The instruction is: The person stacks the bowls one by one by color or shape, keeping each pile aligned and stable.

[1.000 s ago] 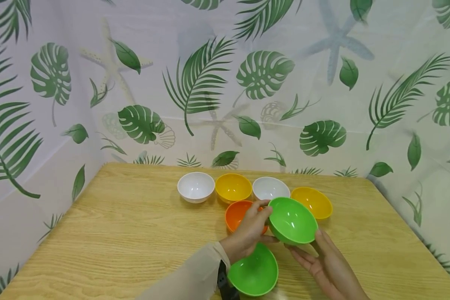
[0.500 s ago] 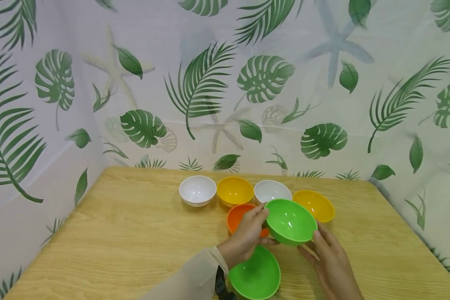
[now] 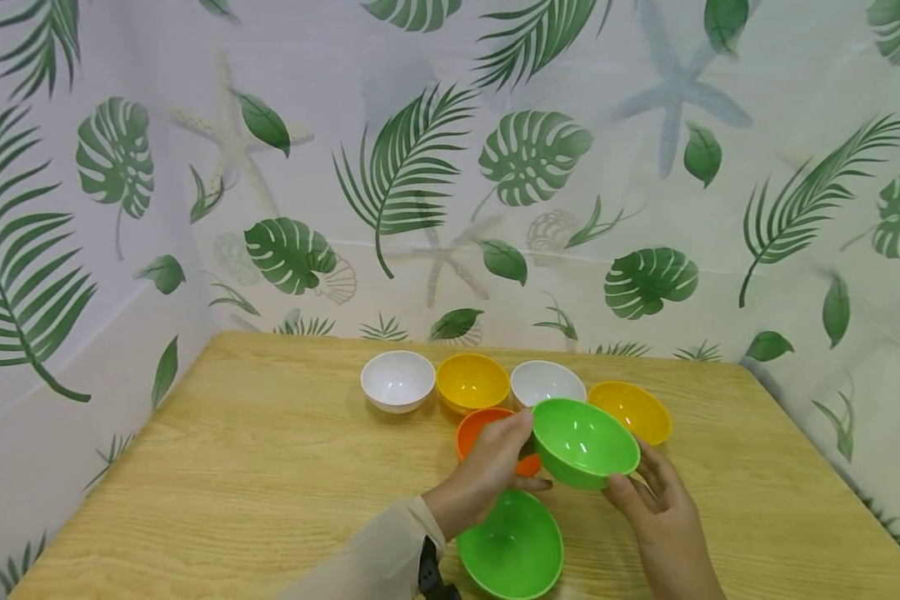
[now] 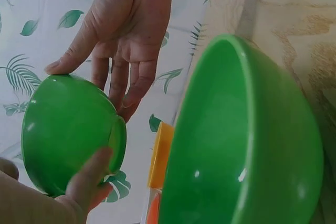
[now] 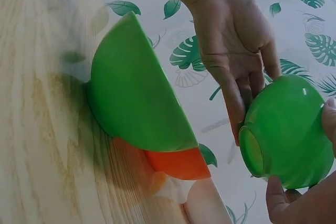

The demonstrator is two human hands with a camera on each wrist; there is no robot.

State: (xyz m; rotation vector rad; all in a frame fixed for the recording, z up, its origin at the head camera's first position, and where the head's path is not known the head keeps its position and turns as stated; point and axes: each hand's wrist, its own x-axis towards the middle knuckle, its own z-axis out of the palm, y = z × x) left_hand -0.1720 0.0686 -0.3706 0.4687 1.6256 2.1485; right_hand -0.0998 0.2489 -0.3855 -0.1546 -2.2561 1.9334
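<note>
A green bowl [image 3: 583,446] is held up above the table, tilted with its inside facing me. My left hand [image 3: 487,467] grips its left side, thumb at the rim and fingers lower down. On the opposite side my right hand [image 3: 663,517] holds it, thumb against the lower front and fingers behind the rim. The bowl's underside and round foot ring show in the right wrist view, where the left hand [image 5: 231,40] reaches in from above. Below the left hand, a second green bowl [image 3: 513,550] sits on the table, partly hidden by the wrist.
Along the back of the table [image 3: 270,442] stand a white bowl [image 3: 397,381], a yellow bowl [image 3: 472,383], another white bowl [image 3: 543,382] and another yellow bowl [image 3: 637,412]. An orange bowl [image 3: 474,427] is partly covered by the left hand. A leaf-patterned cloth [image 3: 307,167] hangs behind.
My right hand has moved up along the raised bowl's right side and now grips it with the thumb in front. The raised bowl stays nearly in place; the other bowls have not moved.
</note>
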